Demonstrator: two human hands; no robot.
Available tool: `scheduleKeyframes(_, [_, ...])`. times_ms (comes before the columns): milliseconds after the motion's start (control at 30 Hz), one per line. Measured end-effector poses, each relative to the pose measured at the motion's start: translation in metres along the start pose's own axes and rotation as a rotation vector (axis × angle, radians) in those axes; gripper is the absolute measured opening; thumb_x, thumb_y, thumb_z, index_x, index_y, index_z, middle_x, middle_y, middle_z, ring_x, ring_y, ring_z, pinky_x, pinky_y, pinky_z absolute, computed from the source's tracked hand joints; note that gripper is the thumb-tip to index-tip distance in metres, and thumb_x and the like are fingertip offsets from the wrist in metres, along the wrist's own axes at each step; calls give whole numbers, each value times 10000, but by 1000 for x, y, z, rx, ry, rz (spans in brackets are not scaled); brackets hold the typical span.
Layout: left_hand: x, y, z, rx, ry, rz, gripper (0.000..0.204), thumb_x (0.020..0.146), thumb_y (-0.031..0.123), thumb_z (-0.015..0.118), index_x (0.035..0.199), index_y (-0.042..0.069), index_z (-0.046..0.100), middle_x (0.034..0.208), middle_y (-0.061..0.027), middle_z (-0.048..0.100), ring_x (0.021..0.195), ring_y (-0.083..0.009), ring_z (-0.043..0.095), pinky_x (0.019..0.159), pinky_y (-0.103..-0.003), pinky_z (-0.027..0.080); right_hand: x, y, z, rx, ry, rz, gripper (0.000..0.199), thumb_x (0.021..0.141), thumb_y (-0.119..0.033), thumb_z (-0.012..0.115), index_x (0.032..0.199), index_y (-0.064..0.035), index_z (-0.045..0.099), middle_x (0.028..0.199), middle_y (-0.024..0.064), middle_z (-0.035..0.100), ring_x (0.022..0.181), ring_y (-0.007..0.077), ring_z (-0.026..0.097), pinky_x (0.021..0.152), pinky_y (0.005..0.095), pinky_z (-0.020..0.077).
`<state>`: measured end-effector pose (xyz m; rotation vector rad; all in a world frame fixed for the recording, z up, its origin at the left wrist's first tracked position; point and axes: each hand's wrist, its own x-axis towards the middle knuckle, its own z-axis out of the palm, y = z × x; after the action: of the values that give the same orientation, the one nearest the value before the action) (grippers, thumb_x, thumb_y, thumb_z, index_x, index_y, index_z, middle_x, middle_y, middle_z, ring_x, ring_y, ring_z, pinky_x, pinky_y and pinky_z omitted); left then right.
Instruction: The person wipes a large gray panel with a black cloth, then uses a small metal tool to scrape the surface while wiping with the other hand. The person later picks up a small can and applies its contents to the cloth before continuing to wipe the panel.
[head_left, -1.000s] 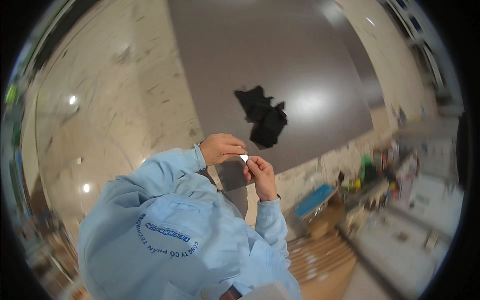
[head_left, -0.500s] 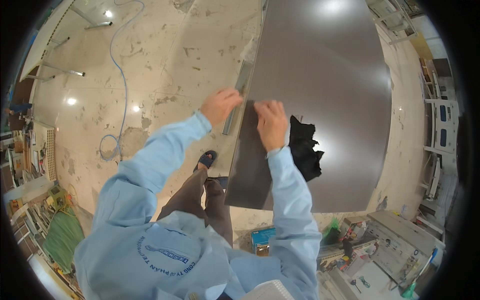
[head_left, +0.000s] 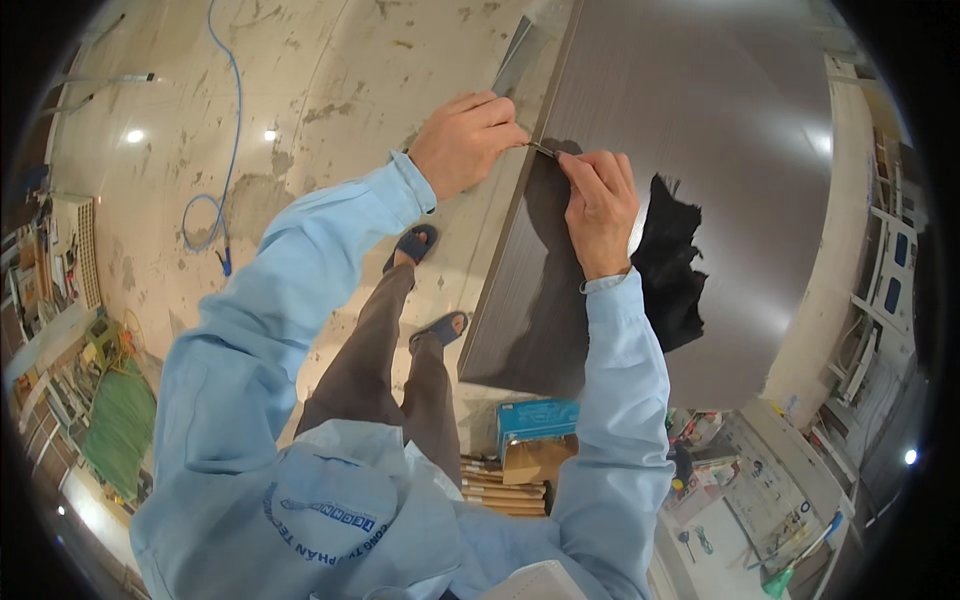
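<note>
A short, thin, stick-like piece (head_left: 541, 149) spans the gap between my two hands, above the left edge of a dark brown panel (head_left: 690, 110). My left hand (head_left: 465, 143) pinches one end of it, just off the panel's edge. At its other end, the fingertips of my right hand (head_left: 602, 208) are closed, over the panel itself. The piece is too small to name its kind. A ragged black cloth (head_left: 672, 265) lies on the panel beside my right wrist.
A blue hose (head_left: 236, 120) curls on the stained floor at left. By the panel's near edge stands a blue cardboard box (head_left: 540, 417). A cluttered workbench (head_left: 745, 480) is at lower right; a green sheet (head_left: 117, 430) lies among stored things at lower left.
My hands have moved up and to the right in the picture, and the thin piece now shows between them. The view has shifted, bringing more of my legs and the blue box into sight.
</note>
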<state>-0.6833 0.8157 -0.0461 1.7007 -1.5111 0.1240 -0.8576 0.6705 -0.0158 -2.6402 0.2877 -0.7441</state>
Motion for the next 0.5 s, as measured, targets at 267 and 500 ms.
scheduleKeyframes(267, [-80,93,-18,15,-85,-53,129,774,16,672,879,72,720,845,-41,576,874,-234,608,786,-372,516,-96,-68,-37,95,-113,62,247,764,89,712,988,-15,728,869,64,605,767,243,556,636,372,478])
scheduleKeyframes(500, [-162,173,-32,39,-78,-179,235,702,5,689,921,74,741,833,-73,573,831,-281,603,739,-400,515,-176,-113,-54,204,-150,19,249,768,63,739,1001,-22,730,859,58,592,753,245,561,607,372,477])
